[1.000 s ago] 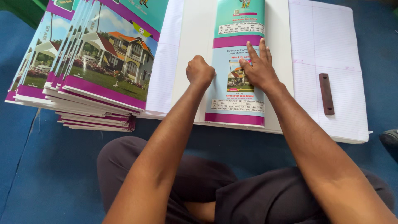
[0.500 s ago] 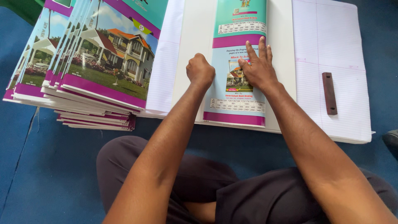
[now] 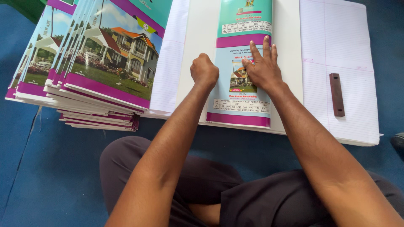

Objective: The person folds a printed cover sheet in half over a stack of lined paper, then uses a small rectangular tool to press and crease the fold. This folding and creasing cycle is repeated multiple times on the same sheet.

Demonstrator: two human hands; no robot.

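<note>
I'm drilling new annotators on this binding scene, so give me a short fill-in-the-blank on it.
1. The left hand is closed into a ____.
2. The right hand lies ____ on the folded cover.
3. The dark metal bar rests on ____ paper.
Missing: fist; flat; ruled
</note>
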